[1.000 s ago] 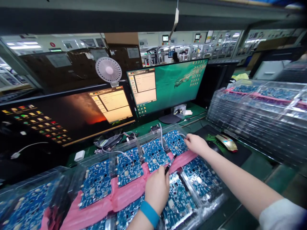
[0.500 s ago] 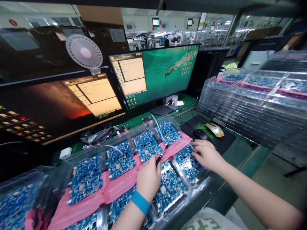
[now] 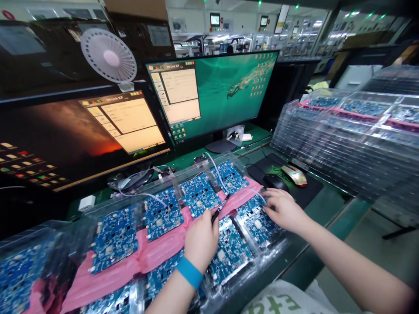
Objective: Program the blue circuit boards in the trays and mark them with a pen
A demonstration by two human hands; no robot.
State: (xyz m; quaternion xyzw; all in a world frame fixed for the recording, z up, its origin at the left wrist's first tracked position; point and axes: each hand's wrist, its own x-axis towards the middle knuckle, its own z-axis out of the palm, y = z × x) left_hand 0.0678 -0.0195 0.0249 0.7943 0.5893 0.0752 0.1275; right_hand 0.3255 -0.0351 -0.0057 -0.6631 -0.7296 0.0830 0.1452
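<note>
A clear plastic tray [image 3: 288,246] on the green bench holds several blue circuit boards over a pink sheet [image 3: 157,248]. My left hand [image 3: 201,240], with a blue wristband, is closed around a black pen [image 3: 220,208] that points up and right over the boards. My right hand [image 3: 284,209] rests on the front-right board [image 3: 253,224], fingers bent down onto it near a thin white cable [image 3: 216,172]; nothing shows in its grasp. The cable runs across the back-right board [image 3: 231,176].
Two monitors [image 3: 209,93] stand behind the tray, with a small white fan [image 3: 109,56] above them. Two mice lie on a black pad [image 3: 303,194] to the right. A tall stack of clear trays [image 3: 347,144] with boards fills the right side. More boards lie at far left [image 3: 22,270].
My right hand has come down from the back-right board to the front-right board. My left hand keeps the pen. The camera has tilted down and shifted.
</note>
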